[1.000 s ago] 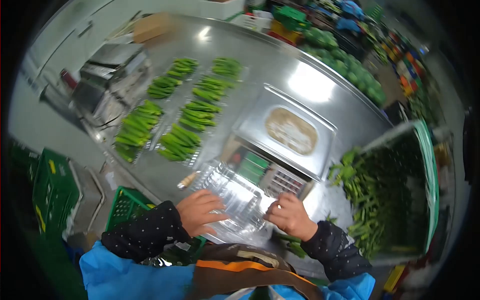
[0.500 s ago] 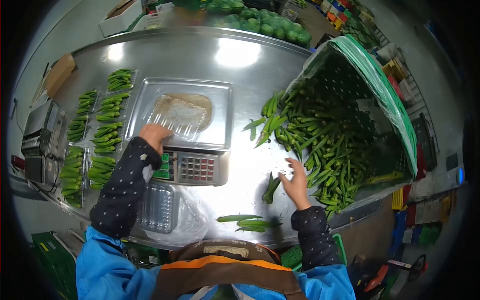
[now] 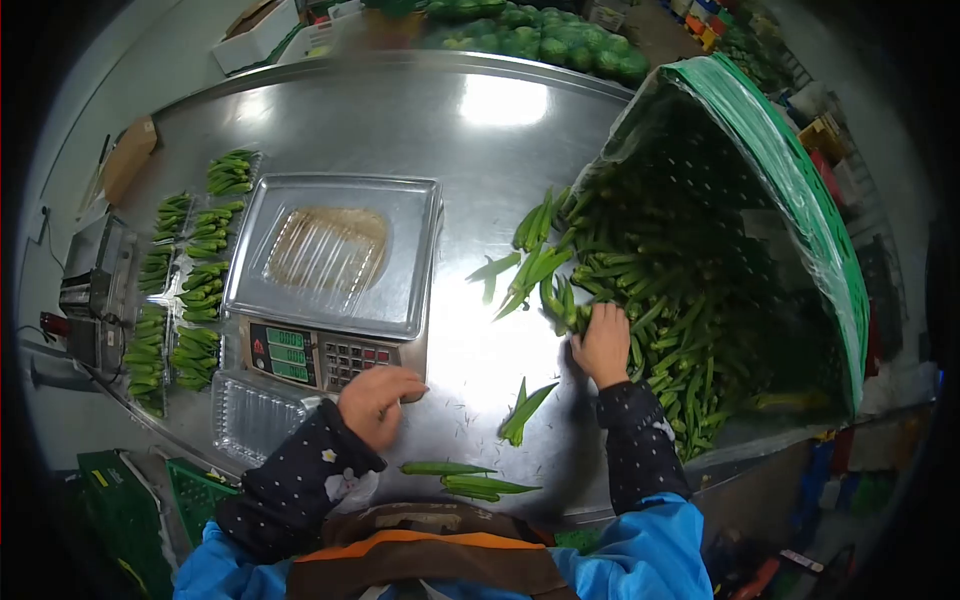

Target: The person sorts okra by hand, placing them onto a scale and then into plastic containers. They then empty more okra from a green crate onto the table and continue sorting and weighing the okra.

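Observation:
My right hand point(image 3: 603, 345) reaches onto the near-left edge of a heap of green okra point(image 3: 670, 330), its fingers bent over some pods and the fingertips partly hidden. My left hand point(image 3: 382, 405) hovers in front of the scale's keypad, fingers loosely curved with a gap to the thumb, and nothing shows in it. A clear plastic tray point(image 3: 322, 258) rests on the steel pan of the digital scale point(image 3: 435, 215). Between my hands lie a few loose okra pods point(image 3: 525, 412), with several more pods point(image 3: 470, 483) near the table's front edge.
The heap spills from a tipped green crate point(image 3: 835, 230) lined with plastic film. Filled okra trays point(image 3: 203, 290) stand in two rows at left, beside a dark machine point(image 3: 92, 285). More clear trays point(image 3: 258, 418) lie in front of the scale. Netted green produce point(image 3: 540, 45) sits beyond the steel table point(image 3: 400, 110).
My left hand has left the tray on the scale and moved toward me and right. My right hand has moved forward from the loose pods onto the okra heap. The view has shifted slightly.

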Available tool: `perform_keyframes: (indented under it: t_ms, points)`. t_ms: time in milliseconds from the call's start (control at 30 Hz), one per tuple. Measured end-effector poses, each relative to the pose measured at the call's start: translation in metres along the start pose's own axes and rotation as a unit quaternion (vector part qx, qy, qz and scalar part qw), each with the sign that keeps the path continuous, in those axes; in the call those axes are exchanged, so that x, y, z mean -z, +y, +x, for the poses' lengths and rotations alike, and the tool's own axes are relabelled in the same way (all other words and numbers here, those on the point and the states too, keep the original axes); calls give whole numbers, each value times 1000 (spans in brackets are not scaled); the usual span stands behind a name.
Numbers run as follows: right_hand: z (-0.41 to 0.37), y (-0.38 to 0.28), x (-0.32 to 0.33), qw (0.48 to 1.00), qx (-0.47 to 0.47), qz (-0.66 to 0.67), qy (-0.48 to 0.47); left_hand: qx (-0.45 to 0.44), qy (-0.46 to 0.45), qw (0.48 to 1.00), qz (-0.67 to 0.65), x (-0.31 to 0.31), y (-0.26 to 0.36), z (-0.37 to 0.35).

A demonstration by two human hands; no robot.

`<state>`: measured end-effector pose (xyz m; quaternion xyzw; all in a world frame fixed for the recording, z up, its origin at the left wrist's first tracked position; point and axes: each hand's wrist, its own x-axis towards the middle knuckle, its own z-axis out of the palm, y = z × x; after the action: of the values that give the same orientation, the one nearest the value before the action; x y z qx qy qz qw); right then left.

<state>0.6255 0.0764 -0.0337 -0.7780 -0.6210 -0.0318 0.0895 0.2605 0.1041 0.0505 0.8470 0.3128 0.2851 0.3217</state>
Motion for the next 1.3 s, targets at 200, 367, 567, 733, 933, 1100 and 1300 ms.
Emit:
perform_keyframes:
  t_ms: [200, 367, 567, 733, 933, 1100, 1300]
  points:
    - [20, 4, 25, 957, -152, 241, -62, 88, -72, 987, -117, -36, 12, -12]
    - [98, -19, 2, 931, -161, 327, 26, 85, -130, 978, -142, -56, 14, -26]
    - [116, -55, -20, 960, -231, 130, -88, 97, -123, 982, -104, -52, 5, -40]
    - [86, -40, -35, 980, -127, 110, -103, 110, -101, 980, -128, -57, 0, -52]
    - [14, -37, -8, 943, 18, 184, -278, 102, -126, 976, -143, -67, -2, -56]
    - [51, -29, 21, 925, 81, 51, -368, 115, -137, 974, -138, -71, -1, -57]
    - [158, -76, -14, 995, -7, 96, -11, 117, -110, 977, -143, -69, 1, -56]
